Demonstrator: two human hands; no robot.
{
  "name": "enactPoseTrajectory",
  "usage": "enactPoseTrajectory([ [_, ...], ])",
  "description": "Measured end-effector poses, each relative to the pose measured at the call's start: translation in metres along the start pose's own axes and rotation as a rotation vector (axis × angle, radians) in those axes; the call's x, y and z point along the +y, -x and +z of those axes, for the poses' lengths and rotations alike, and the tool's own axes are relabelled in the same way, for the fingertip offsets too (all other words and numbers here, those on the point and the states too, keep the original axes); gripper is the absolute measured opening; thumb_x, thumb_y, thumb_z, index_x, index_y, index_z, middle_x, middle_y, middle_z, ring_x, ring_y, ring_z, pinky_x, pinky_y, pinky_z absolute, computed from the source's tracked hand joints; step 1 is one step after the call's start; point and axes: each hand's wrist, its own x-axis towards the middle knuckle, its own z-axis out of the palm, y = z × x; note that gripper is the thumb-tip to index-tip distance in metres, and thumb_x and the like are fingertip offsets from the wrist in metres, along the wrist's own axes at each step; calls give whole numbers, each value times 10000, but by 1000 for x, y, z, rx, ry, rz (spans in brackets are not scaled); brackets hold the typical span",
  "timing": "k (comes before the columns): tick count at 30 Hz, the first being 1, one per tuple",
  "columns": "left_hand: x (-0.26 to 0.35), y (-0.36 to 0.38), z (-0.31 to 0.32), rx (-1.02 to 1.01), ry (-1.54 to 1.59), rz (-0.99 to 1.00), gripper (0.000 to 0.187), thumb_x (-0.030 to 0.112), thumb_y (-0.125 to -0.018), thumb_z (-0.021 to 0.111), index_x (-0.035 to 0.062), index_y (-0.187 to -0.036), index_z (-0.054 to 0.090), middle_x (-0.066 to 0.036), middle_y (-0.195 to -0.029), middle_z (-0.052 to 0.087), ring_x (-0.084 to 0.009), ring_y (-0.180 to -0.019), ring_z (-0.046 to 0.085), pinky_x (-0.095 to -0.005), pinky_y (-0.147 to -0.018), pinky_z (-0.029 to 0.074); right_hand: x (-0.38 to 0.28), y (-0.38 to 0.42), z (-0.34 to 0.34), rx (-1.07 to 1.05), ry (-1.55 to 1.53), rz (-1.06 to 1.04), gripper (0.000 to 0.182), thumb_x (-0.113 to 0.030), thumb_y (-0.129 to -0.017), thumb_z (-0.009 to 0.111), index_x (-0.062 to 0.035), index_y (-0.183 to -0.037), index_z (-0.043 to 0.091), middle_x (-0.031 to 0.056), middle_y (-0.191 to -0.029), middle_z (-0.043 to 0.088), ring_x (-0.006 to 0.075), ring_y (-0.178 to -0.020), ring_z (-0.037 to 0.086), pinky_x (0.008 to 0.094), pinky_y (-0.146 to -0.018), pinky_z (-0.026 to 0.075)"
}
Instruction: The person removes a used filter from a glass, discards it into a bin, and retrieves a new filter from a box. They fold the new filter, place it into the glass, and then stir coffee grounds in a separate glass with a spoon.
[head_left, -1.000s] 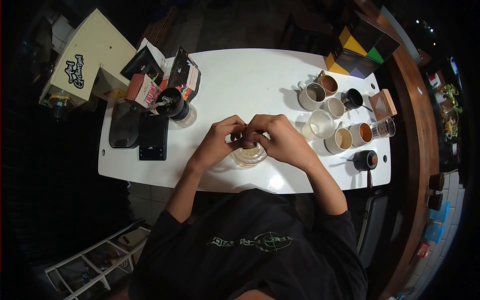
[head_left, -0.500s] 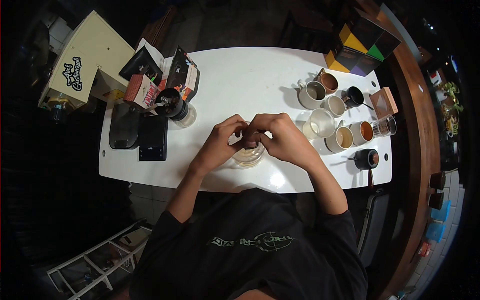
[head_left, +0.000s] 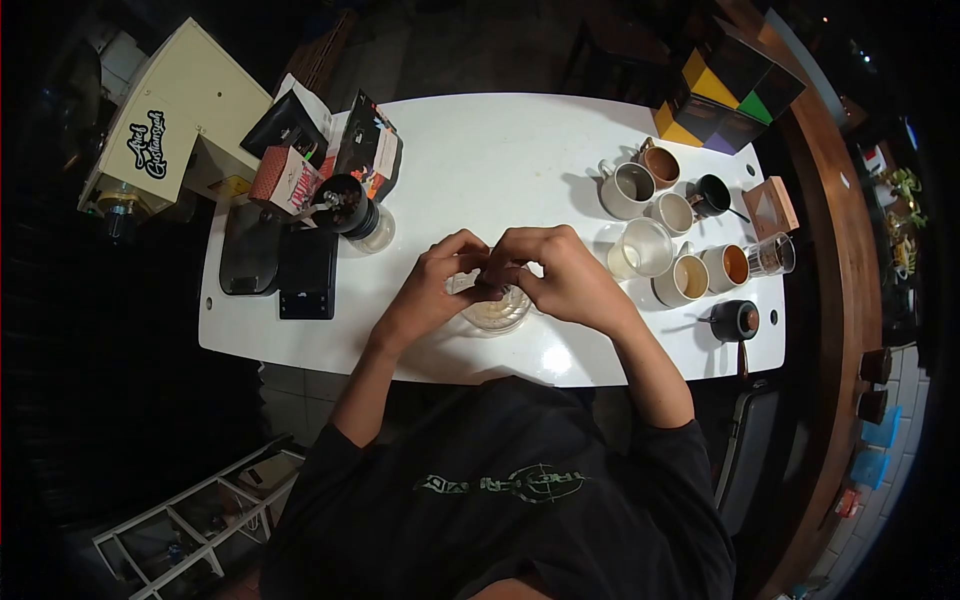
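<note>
Over a clear ribbed glass vessel [head_left: 498, 316] near the table's front edge, my two hands meet with bent fingers. My left hand [head_left: 436, 283] comes in from the left, thumb and fingers pinched together. Opposite it, my right hand [head_left: 552, 272] is also closed in a pinch, its fingertips touching or nearly touching the left ones. A small dark thing may be between the fingertips, but the fingers hide it. The vessel's upper part is partly covered by both hands.
On the right stand several mugs [head_left: 627, 190], a clear plastic cup [head_left: 641, 248], a glass [head_left: 772, 256] and a small black pot [head_left: 735, 321]. Leftward are a hand grinder [head_left: 342, 205], a black scale [head_left: 307, 275], coffee packages [head_left: 365, 150] and a cream machine [head_left: 190, 100].
The fingertips have shifted slightly above the vessel, and the dark piece between them is now less visible. Both hands stay in nearly the same place.
</note>
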Motion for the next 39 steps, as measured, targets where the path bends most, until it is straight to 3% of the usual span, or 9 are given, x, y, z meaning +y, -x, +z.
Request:
enactPoseTrajectory([
  [6,-4,1,2,6,103,-78,389,147,-766,835,15,-1086,657,-42,-943,616,-194,-922,643,-314,-846,508,-2,-2,0,-21,3,-16,139,88,-767,632,24,-870,699,144,-859,709,313,-818,705,379,-761,563],
  [9,-9,4,-7,-59,-47,-30,587,202,-718,865,38,-1221,613,-54,-1019,590,-207,-984,620,-335,-896,501,-2,-3,-2,-19,21,-75,173,79,-764,568,54,-888,687,173,-844,694,333,-797,702,387,-757,569],
  [11,-12,10,-19,-7,-266,138,768,256,-641,895,112,-1330,587,-47,-1143,511,-214,-1056,561,-367,-948,486,2,-3,-4,-25,-16,-48,162,79,-763,567,58,-873,684,171,-845,695,328,-793,703,382,-756,570],
  [14,3,18,-29,-82,-265,-26,863,239,-553,925,78,-1333,595,-67,-1213,440,-235,-1129,495,-381,-998,441,5,-1,-4,-31,-13,-27,154,77,-761,567,60,-864,681,167,-845,697,324,-792,704,378,-757,568],
  [25,-5,21,-12,-54,-206,-41,779,294,-599,909,62,-1285,620,-36,-1249,443,-242,-1143,508,-407,-1020,448,3,-1,-4,-54,-18,-16,137,69,-767,585,51,-852,691,142,-850,700,316,-806,691,377,-761,562],
  [31,-1,13,-12,57,-114,57,673,199,-648,894,14,-1237,626,-41,-1147,553,-189,-1016,584,-346,-931,491,-3,-3,-7,-63,-34,-48,162,74,-762,583,49,-877,694,149,-847,697,322,-805,690,378,-766,563],
  [34,7,5,-14,-31,-108,59,540,119,-685,878,8,-1147,622,-25,-1030,609,-137,-962,613,-298,-862,498,-7,-4,-7,-83,-22,-87,203,89,-743,565,51,-894,695,159,-839,693,328,-803,690,381,-768,565],
  [36,9,1,-11,-104,143,-106,437,59,-720,858,24,-1063,590,3,-944,629,-96,-945,620,-279,-811,484,-10,-4,-8,-88,-32,-97,223,97,-733,554,53,-900,695,166,-834,690,332,-802,690,383,-768,566],
  [39,6,-4,-10,-123,88,-15,356,33,-804,794,8,-1060,547,-36,-1002,671,-131,-975,683,-290,-812,512,-10,-5,-8,-67,-22,-98,271,108,-711,535,51,-917,701,174,-836,690,338,-800,690,387,-773,567],
])
